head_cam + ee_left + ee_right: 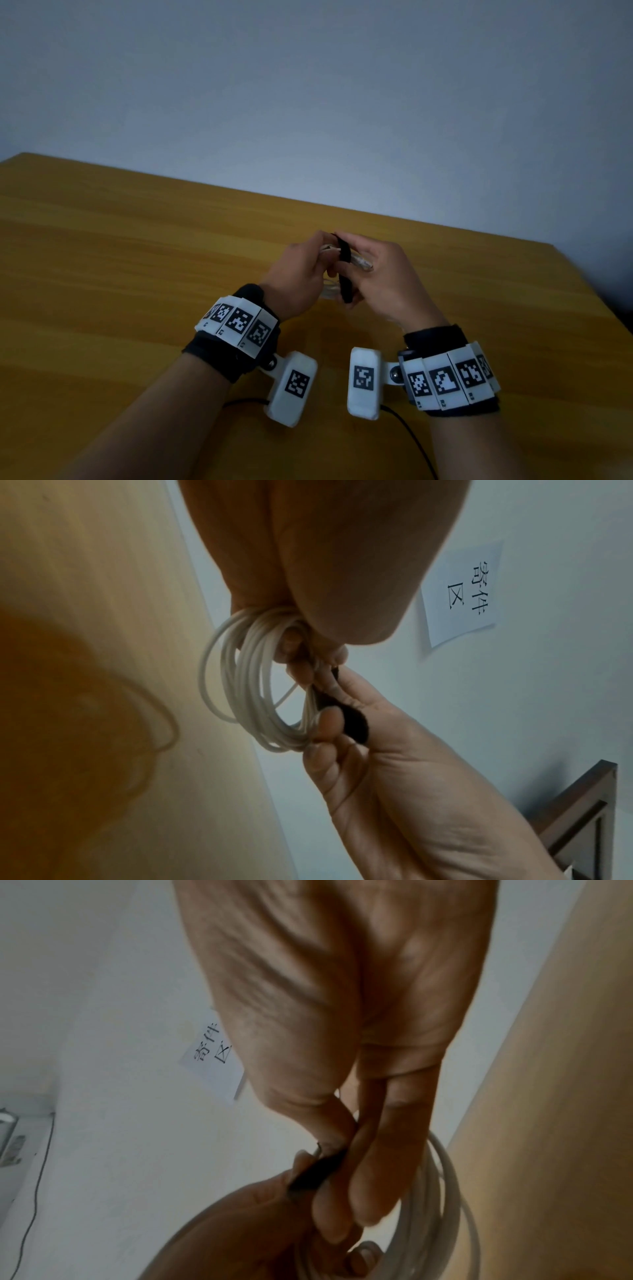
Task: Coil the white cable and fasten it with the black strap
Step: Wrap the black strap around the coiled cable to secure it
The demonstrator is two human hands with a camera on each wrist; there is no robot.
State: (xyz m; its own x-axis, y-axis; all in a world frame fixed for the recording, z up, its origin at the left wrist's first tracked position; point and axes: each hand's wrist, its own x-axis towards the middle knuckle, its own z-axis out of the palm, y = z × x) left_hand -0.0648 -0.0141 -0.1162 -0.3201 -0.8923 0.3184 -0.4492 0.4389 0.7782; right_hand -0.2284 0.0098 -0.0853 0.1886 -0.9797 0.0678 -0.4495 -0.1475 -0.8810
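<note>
Head view keeps most of the white cable (pixel 329 291) tucked behind both hands, raised above the wooden table (pixel 137 257); only slivers of pale loop peek out. Left wrist view reveals far more: thin, smooth round loops bunched in the left hand (pixel 298 270), whose fingers curl around the coil. Right hand (pixel 383 277) pinches the fuzzy black strap (pixel 346 723) between thumb and fingertips, right against the bundle. Whether the strap runs fully around the coil is hard to tell. Right wrist view is blurred, the strap a dark sliver. Both wrist views also catch a paper sign (pixel 462 593) on the wall.
</note>
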